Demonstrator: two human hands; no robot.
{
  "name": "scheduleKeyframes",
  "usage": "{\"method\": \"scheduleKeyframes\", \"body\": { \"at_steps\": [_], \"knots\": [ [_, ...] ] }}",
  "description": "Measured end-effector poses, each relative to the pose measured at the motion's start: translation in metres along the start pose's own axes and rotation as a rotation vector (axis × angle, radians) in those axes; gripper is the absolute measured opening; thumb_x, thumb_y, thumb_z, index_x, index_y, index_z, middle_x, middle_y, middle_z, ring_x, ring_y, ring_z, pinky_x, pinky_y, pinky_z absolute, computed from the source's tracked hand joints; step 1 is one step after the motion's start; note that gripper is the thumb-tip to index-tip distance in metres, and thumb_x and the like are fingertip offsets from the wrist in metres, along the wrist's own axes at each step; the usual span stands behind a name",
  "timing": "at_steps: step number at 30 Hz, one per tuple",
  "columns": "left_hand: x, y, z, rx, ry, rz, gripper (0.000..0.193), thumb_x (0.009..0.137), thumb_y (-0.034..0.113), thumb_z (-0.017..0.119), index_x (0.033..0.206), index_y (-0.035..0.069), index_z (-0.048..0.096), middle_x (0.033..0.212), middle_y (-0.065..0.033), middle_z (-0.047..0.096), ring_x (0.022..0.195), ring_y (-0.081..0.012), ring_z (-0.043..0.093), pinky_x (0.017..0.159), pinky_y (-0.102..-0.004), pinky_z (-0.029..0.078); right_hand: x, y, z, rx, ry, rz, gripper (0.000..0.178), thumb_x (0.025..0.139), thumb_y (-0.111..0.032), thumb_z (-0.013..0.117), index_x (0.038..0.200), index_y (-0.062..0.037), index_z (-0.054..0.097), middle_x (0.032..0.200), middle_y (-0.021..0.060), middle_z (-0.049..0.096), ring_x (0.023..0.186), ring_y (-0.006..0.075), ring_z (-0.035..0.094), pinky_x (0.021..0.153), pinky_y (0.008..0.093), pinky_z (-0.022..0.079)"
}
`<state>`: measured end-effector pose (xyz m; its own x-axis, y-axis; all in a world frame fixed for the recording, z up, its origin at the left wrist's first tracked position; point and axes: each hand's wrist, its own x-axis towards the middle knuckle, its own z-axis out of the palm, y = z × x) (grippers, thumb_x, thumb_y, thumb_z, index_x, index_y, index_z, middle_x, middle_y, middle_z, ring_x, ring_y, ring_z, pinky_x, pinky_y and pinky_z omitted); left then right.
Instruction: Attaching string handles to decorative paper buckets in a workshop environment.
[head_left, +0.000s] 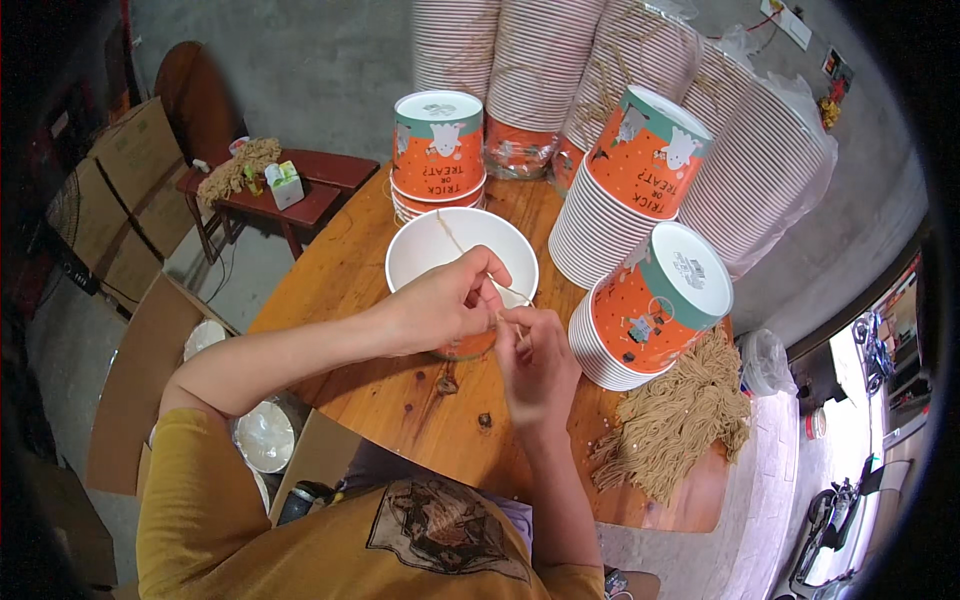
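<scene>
In front of me on the wooden table is an orange paper bucket with a white inside [420, 245], its open mouth tilted toward me. A thin tan cord [449, 232] runs across the inside of the bucket toward my fingers. My left hand [452, 298] is over the near rim, thumb and fingers pinched on the cord. Close against it, my right hand [538, 368] pinches the cord too, just outside the rim. The exact spot where the cord meets the bucket wall is hidden by my hands.
Upside-down stacks of orange buckets [437, 150] [645, 155] [655, 310] stand behind and to the right. Taller wrapped stacks [745, 140] line the wall. A bundle of tan cords [675, 420] lies at the table's right corner. An open cardboard box [135, 385] holds buckets at left.
</scene>
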<state>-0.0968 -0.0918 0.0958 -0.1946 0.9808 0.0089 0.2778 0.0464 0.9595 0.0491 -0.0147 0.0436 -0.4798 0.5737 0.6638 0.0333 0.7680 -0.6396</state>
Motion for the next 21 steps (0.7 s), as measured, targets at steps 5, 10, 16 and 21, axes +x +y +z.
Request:
{"method": "scheduleKeyframes", "body": {
  "at_steps": [5, 10, 16, 21],
  "knots": [
    [0.002, -0.003, 0.000, 0.040, -0.007, 0.033, 0.029, 0.086, 0.001, 0.058, 0.112, 0.003, 0.045, 0.084, -0.0017, 0.054, 0.077, -0.0088, 0.051, 0.069, -0.0249, 0.045, -0.001, 0.007, 0.002, 0.076, -0.017, 0.139, 0.012, 0.085, -0.004, 0.067, 0.094, -0.0061, 0.059, 0.074, 0.0005, 0.058, 0.055, 0.0051, 0.048, 0.051, 0.0211, 0.040],
    [0.004, -0.001, -0.001, 0.093, -0.022, 0.056, 0.024, 0.087, 0.002, 0.056, 0.110, 0.002, 0.047, 0.083, -0.0009, 0.052, 0.076, -0.0089, 0.050, 0.069, -0.0251, 0.044, -0.003, 0.017, 0.000, 0.360, -0.120, 0.388, 0.013, 0.087, -0.007, 0.066, 0.098, -0.0070, 0.059, 0.083, 0.0023, 0.060, 0.066, 0.0093, 0.057, 0.063, 0.0230, 0.047],
    [0.005, -0.001, -0.001, 0.129, -0.031, 0.025, 0.018, 0.090, 0.005, 0.053, 0.107, 0.002, 0.049, 0.082, -0.0018, 0.054, 0.077, -0.0092, 0.051, 0.070, -0.0259, 0.045, 0.005, 0.009, -0.007, 0.626, -0.185, 0.596, 0.008, 0.092, -0.011, 0.060, 0.098, -0.0062, 0.059, 0.082, -0.0023, 0.060, 0.064, 0.0046, 0.052, 0.053, 0.0175, 0.040],
    [0.007, -0.002, 0.001, 0.166, -0.030, 0.001, 0.013, 0.092, 0.009, 0.052, 0.102, 0.001, 0.054, 0.083, -0.0049, 0.059, 0.075, -0.0129, 0.056, 0.067, -0.0290, 0.047, 0.004, 0.017, -0.007, 0.685, -0.201, 0.596, 0.011, 0.094, -0.014, 0.057, 0.102, -0.0070, 0.058, 0.083, -0.0001, 0.063, 0.060, 0.0022, 0.052, 0.046, 0.0163, 0.039]
  ]
}}
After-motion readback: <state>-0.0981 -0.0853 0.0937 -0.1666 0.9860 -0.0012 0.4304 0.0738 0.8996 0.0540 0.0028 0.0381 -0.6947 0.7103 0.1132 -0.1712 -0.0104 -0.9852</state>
